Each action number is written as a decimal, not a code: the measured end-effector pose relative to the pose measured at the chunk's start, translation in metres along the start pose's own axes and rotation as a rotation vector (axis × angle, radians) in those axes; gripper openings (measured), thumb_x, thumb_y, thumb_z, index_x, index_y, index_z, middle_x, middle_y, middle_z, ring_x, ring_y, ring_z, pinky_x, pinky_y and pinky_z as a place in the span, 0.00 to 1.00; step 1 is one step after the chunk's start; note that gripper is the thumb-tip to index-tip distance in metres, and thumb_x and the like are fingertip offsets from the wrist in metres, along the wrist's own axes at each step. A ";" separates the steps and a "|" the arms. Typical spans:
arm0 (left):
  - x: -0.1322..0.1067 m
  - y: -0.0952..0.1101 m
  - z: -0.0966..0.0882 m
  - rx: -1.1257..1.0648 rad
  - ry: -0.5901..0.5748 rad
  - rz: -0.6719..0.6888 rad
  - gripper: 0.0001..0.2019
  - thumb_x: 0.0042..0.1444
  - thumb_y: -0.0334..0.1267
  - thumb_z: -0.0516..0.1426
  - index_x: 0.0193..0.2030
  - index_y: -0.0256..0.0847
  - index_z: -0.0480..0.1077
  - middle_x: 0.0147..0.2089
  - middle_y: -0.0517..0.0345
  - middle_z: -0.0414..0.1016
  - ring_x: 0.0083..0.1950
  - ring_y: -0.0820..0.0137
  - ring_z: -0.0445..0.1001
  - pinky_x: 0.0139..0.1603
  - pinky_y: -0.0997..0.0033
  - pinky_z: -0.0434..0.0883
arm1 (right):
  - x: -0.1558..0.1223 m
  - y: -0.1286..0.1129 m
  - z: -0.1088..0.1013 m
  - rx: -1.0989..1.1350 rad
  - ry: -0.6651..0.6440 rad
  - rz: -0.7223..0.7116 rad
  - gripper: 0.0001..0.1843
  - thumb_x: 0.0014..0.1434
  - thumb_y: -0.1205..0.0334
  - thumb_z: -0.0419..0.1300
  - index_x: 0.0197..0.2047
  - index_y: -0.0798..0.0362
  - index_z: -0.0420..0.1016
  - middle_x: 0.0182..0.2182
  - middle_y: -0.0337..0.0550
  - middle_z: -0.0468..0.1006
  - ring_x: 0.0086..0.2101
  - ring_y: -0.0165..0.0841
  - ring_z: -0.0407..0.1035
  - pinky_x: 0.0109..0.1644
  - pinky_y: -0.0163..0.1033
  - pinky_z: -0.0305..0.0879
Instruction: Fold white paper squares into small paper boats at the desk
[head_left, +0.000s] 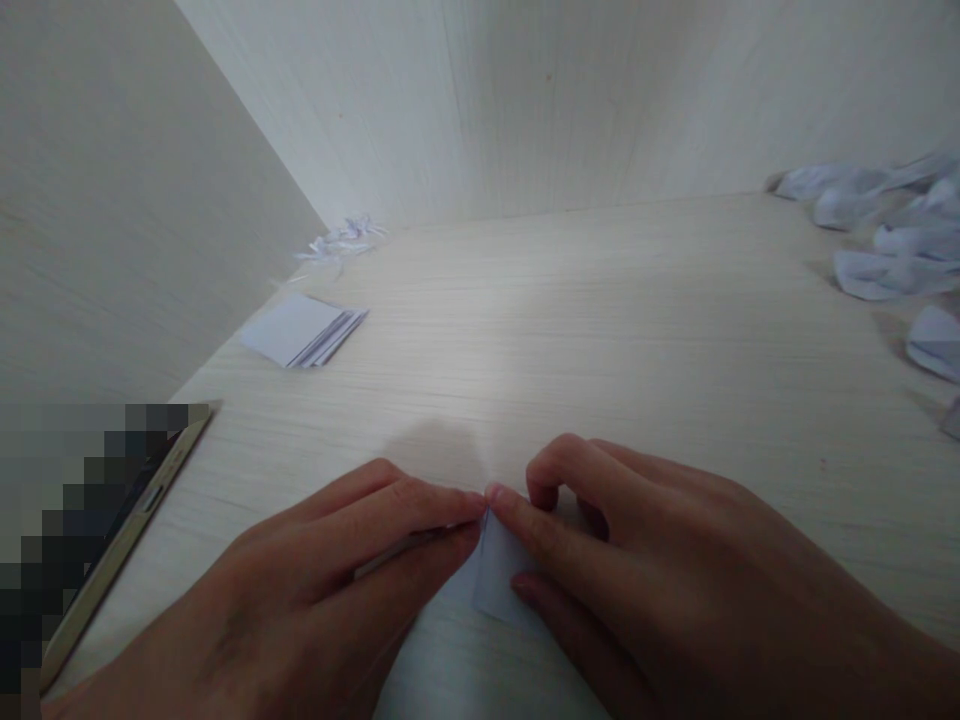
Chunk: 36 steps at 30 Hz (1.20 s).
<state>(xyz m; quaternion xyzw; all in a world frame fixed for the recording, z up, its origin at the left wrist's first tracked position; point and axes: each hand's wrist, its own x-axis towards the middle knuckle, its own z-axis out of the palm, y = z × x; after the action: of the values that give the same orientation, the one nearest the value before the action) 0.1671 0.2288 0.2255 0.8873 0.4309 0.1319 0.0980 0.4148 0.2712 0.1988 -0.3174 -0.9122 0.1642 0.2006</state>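
A small folded sheet of white paper (501, 575) lies on the pale table between my hands. My left hand (330, 570) pinches its far corner between thumb and index finger. From the other side, my right hand (637, 560) presses an index fingertip on that same corner, with its thumb resting on the paper's near part. The right hand's other fingers are curled. Part of the sheet is hidden under both hands.
A stack of white paper squares (300, 330) lies at the left, with thin paper strips (341, 245) behind it. At the far left rests a phone (142, 510), its screen pixelated. Several folded white paper pieces (892, 260) line the right side. Panels (525, 110) wall the back and left.
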 end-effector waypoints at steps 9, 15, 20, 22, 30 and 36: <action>0.000 -0.011 -0.004 0.043 -0.179 0.067 0.24 0.64 0.49 0.52 0.65 0.54 0.67 0.56 0.60 0.78 0.57 0.63 0.75 0.57 0.69 0.75 | 0.001 0.001 0.001 -0.025 0.016 -0.025 0.07 0.64 0.69 0.57 0.40 0.51 0.76 0.34 0.44 0.77 0.31 0.32 0.69 0.35 0.36 0.67; 0.004 -0.004 -0.007 0.042 -0.155 0.067 0.22 0.65 0.48 0.52 0.64 0.52 0.68 0.56 0.60 0.77 0.57 0.64 0.75 0.60 0.69 0.74 | 0.001 0.001 0.002 -0.059 0.003 -0.030 0.07 0.63 0.71 0.58 0.38 0.51 0.76 0.34 0.44 0.77 0.31 0.32 0.68 0.35 0.36 0.66; 0.004 -0.004 -0.007 0.036 -0.171 0.081 0.22 0.65 0.46 0.52 0.64 0.52 0.68 0.56 0.60 0.77 0.57 0.63 0.75 0.60 0.68 0.74 | 0.000 0.000 0.001 -0.095 0.022 -0.038 0.07 0.61 0.72 0.59 0.38 0.52 0.75 0.33 0.43 0.77 0.30 0.32 0.67 0.33 0.36 0.64; 0.003 -0.004 -0.007 0.027 -0.175 0.076 0.22 0.64 0.46 0.53 0.64 0.53 0.68 0.55 0.61 0.78 0.57 0.63 0.75 0.60 0.67 0.74 | 0.000 0.000 0.000 -0.105 0.026 -0.044 0.06 0.61 0.72 0.59 0.38 0.52 0.75 0.34 0.43 0.77 0.30 0.32 0.67 0.32 0.36 0.63; 0.008 -0.004 -0.004 -0.011 -0.149 0.048 0.22 0.64 0.40 0.53 0.64 0.54 0.68 0.53 0.61 0.79 0.54 0.64 0.77 0.56 0.69 0.76 | 0.000 0.001 0.002 -0.068 0.035 -0.034 0.05 0.62 0.69 0.59 0.39 0.51 0.76 0.33 0.43 0.76 0.30 0.31 0.68 0.32 0.35 0.65; 0.017 0.000 -0.005 -0.025 -0.152 0.054 0.23 0.64 0.34 0.52 0.65 0.53 0.67 0.54 0.60 0.77 0.51 0.66 0.77 0.51 0.71 0.77 | -0.001 0.001 0.002 -0.057 0.050 -0.035 0.06 0.62 0.70 0.59 0.40 0.52 0.76 0.34 0.44 0.76 0.31 0.31 0.68 0.34 0.35 0.67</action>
<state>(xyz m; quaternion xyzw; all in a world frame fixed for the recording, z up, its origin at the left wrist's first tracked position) 0.1760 0.2421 0.2325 0.9048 0.3962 0.0724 0.1380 0.4151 0.2713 0.1963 -0.3108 -0.9167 0.1266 0.2169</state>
